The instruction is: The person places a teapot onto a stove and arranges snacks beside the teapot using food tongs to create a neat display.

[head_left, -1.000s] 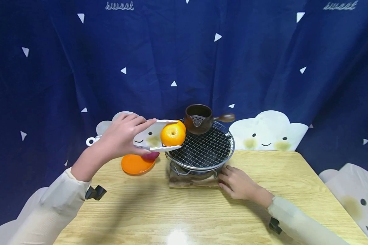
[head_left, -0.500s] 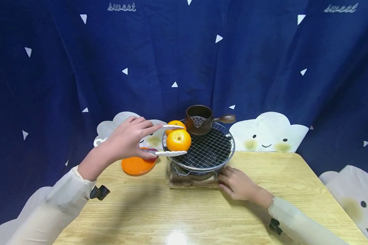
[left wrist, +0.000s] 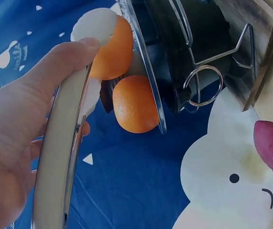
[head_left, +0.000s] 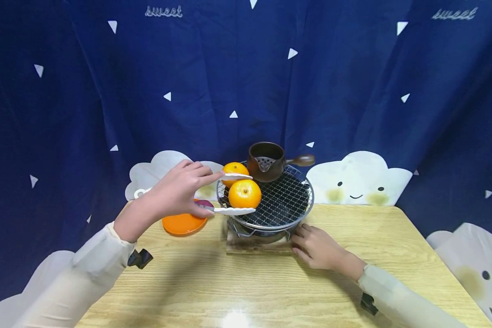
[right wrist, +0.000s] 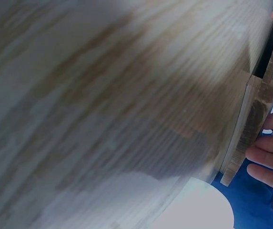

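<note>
Over grill [head_left: 284,202], left grip [head_left: 174,191] holds tongs [head_left: 234,211] around near orange [head_left: 244,195]; right grip [head_left: 317,249], loose, touches base [head_left: 256,246]. Likely placing step; next: seat, release.

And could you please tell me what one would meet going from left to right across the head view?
Left hand → front orange → brown pot → right hand → smiling cloud print at the right edge.

The far side is covered by a navy curtain [head_left: 229,68], printed with white triangles [head_left: 292,53]. Smiling clouds [head_left: 361,177] are shown at 3 and 4 o'clock. At 6 o'clock, glare [head_left: 235,320] is reflected by the pale wooden table [head_left: 270,282].
</note>
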The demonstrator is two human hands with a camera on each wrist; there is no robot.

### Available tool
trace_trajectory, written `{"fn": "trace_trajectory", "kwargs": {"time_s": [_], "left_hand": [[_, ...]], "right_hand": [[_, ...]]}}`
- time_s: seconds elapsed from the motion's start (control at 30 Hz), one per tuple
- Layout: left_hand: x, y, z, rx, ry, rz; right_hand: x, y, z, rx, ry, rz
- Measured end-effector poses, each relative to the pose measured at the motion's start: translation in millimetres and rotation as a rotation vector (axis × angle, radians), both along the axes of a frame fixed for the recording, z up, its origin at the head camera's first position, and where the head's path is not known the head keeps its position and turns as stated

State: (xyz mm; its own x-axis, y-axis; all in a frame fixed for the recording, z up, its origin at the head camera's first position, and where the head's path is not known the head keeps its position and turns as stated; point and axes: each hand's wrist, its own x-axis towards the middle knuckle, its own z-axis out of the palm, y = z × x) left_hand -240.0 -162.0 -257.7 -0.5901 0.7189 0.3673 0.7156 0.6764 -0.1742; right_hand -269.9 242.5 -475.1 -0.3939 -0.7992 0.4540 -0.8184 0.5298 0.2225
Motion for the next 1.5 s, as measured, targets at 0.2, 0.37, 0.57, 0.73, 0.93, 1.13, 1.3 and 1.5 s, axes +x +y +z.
{"fn": "trace_trajectory", "kwargs": {"time_s": [0.2,0.37,0.57,0.73,0.93,1.13,1.3,1.5], "left_hand": [[0.6,3.1,-0.3,0.001,0.008,-0.004],[-0.1,5.2,-0.2,-0.003,0.011,-0.002],[-2.7,6.7,-0.8,-0.015,0.001,0.004],[-4.1,8.4,0.1,-0.014,-0.014,0.002],[-3.7,10.0,1.9,-0.014,-0.036,0.003],[-5.0,12.5,1.7,-0.006,-0.017,-0.026],[-6.5,16.3,2.0,0.003,0.0,-0.045],[-6.9,22.2,3.0,-0.005,0.014,-0.049]], "right_hand": [[-0.5,-0.2,1.3,0.003,0.002,0.002],[-0.1,-0.3,3.1,0.008,-0.001,-0.004],[0.2,0.0,3.9,0.02,0.001,-0.011],[0.3,-0.4,3.8,0.016,0.005,-0.004],[1.3,-0.6,3.4,0.013,0.006,-0.005],[2.1,0.0,2.9,0.016,0.001,-0.011],[1.9,-0.2,2.7,0.011,0.009,0.001],[1.6,0.2,1.8,0.011,0.01,-0.001]]}}
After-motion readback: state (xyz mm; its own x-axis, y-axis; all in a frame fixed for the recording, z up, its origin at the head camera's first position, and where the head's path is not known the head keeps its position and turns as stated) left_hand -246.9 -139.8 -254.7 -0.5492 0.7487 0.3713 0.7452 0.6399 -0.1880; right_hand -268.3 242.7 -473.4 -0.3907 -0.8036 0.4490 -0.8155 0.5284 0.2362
